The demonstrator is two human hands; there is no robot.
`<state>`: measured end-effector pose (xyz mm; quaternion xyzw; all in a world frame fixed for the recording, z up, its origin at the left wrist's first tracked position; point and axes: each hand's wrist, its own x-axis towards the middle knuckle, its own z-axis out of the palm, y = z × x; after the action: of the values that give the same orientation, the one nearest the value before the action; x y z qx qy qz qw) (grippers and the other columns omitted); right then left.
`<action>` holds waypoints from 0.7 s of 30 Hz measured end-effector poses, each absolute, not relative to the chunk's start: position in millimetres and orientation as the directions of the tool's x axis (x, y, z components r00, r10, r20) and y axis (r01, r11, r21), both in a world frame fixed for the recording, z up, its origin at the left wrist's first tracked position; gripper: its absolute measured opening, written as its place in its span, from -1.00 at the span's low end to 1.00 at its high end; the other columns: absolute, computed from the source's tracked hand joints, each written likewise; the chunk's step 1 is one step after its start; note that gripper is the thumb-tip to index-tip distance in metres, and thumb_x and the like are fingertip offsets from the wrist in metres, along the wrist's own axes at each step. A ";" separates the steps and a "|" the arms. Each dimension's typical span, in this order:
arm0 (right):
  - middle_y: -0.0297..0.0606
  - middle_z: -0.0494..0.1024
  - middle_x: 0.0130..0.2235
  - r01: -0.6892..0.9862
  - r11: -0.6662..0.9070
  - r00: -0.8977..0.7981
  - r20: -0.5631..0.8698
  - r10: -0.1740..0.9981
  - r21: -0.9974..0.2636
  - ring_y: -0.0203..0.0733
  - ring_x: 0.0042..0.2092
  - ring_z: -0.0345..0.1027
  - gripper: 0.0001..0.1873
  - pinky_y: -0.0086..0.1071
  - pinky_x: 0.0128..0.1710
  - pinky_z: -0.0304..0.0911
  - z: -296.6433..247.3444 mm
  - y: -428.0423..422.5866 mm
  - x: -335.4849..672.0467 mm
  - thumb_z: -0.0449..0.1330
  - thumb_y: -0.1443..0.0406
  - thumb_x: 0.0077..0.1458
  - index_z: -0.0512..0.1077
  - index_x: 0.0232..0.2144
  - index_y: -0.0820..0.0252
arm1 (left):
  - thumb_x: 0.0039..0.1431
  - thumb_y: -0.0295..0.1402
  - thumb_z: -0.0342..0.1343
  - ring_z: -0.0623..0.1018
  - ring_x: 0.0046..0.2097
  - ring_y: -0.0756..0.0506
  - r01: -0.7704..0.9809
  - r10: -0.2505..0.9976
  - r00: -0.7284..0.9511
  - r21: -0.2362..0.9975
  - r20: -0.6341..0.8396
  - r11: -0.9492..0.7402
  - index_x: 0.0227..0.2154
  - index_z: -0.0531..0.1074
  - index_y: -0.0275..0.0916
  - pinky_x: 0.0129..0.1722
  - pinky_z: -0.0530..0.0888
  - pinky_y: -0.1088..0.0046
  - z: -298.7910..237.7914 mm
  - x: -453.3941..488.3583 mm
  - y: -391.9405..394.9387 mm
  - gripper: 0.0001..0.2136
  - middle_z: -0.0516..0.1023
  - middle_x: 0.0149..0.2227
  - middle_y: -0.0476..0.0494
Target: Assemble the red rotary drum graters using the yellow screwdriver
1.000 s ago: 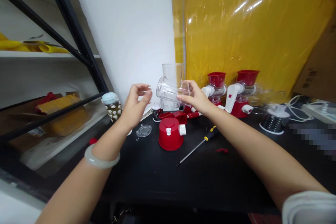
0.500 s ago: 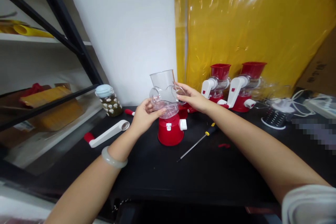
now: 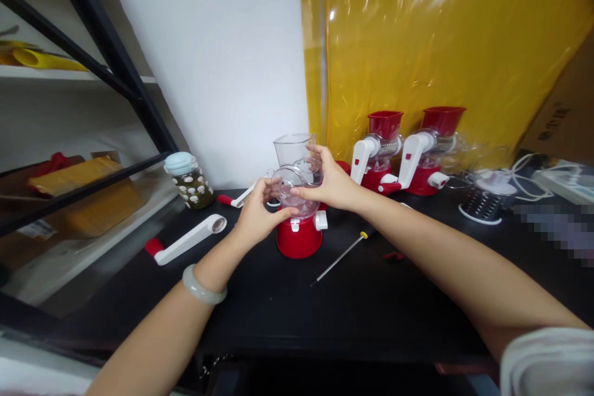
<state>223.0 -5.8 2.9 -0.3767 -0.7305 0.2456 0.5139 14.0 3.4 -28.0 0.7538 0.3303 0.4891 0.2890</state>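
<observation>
Between my hands is the clear plastic housing (image 3: 293,151) of a rotary grater, sitting at the top of its red base (image 3: 299,241). My left hand (image 3: 260,207) grips the housing's lower left side, with the thumb across its front. From the right, my right hand (image 3: 331,182) holds it, thumb on the round opening and fingers up by the hopper. A white knob (image 3: 320,219) sticks out from the base's right side. Whether the housing is seated in the base cannot be seen.
A white crank handle (image 3: 190,241) lies on the left near a patterned jar (image 3: 189,179). A screwdriver (image 3: 338,258) lies right of the base. Two assembled graters (image 3: 387,127) stand behind, with a grater drum (image 3: 485,201) farther right on the black table (image 3: 278,315).
The clear housing has turned on the base, so its round opening now faces me. My right hand has shifted round to its front; my left hand stays on the left side.
</observation>
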 end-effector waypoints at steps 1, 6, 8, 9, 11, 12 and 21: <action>0.10 0.19 0.24 0.281 0.606 -0.208 0.569 0.795 -0.744 0.12 0.24 0.18 0.17 0.05 0.22 0.16 1.5 -4.1 224.5 0.47 -0.03 -0.30 0.00 0.24 0.18 | -0.20 -0.12 0.46 0.50 0.12 -0.29 0.196 0.773 0.362 0.767 0.522 -0.610 0.01 0.27 -0.21 0.16 0.39 0.04 -28.2 9.2 6.8 -0.28 0.47 0.08 -0.35; 0.04 0.28 0.17 0.160 0.571 -0.274 0.520 0.809 -0.805 0.06 0.21 0.23 0.11 0.02 0.23 0.14 -4.8 7.0 232.4 0.47 0.00 -0.25 -0.01 0.22 0.14 | -0.16 -0.16 0.45 0.25 0.33 -0.38 0.213 0.725 0.585 0.793 0.364 -0.570 0.28 0.07 -0.15 0.24 0.30 -0.03 -30.5 -8.1 11.9 -0.05 0.12 0.35 -0.45; 0.04 0.28 0.17 0.145 0.538 -0.251 0.494 0.832 -0.831 0.07 0.21 0.22 0.12 0.04 0.23 0.13 -6.4 11.4 234.5 0.48 -0.01 -0.27 0.00 0.22 0.12 | -0.12 -0.21 0.44 0.23 0.35 -0.36 0.272 0.695 0.660 0.772 0.286 -0.575 0.36 -0.07 -0.10 0.27 0.26 -0.05 -32.2 -9.4 9.5 0.04 0.08 0.38 -0.42; 0.02 0.28 0.17 0.138 0.532 -0.239 0.493 0.837 -0.836 0.07 0.21 0.22 0.12 0.04 0.23 0.13 -7.0 13.3 235.3 0.49 -0.01 -0.29 0.01 0.21 0.10 | -0.11 -0.23 0.44 0.22 0.35 -0.36 0.295 0.680 0.687 0.756 0.257 -0.584 0.38 -0.13 -0.08 0.29 0.23 -0.06 -32.9 -9.0 7.9 0.07 0.08 0.39 -0.41; 0.00 0.28 0.17 0.116 0.533 -0.218 0.502 0.837 -0.838 0.07 0.22 0.22 0.12 0.04 0.24 0.11 -7.7 16.2 236.5 0.49 -0.02 -0.30 0.03 0.20 0.07 | -0.13 -0.23 0.44 0.19 0.36 -0.36 0.323 0.660 0.713 0.724 0.237 -0.609 0.40 -0.19 -0.09 0.32 0.17 -0.07 -33.5 -6.9 4.6 0.13 0.08 0.39 -0.39; -0.01 0.28 0.17 0.106 0.534 -0.208 0.506 0.837 -0.839 0.06 0.22 0.22 0.12 0.03 0.24 0.11 -7.8 17.1 237.0 0.49 -0.03 -0.31 0.03 0.20 0.07 | -0.15 -0.22 0.45 0.19 0.37 -0.36 0.336 0.659 0.711 0.705 0.244 -0.624 0.40 -0.19 -0.10 0.33 0.15 -0.06 -33.4 -5.4 3.0 0.14 0.08 0.39 -0.38; 0.02 0.28 0.18 0.144 0.576 -0.279 0.525 0.804 -0.805 0.08 0.25 0.18 0.11 0.06 0.26 0.09 -5.0 9.2 235.4 0.49 -0.01 -0.27 0.02 0.22 0.11 | -0.24 -0.13 0.48 0.14 0.38 -0.42 0.417 0.689 0.659 0.617 0.302 -0.668 0.41 -0.29 -0.14 0.33 0.14 -0.06 -34.8 2.8 -3.8 0.27 -0.01 0.41 -0.43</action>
<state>235.4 9.2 -5.0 -0.3249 -0.7298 0.3266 0.5051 2.8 -3.8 -34.8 0.8737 0.3165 0.2656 0.2569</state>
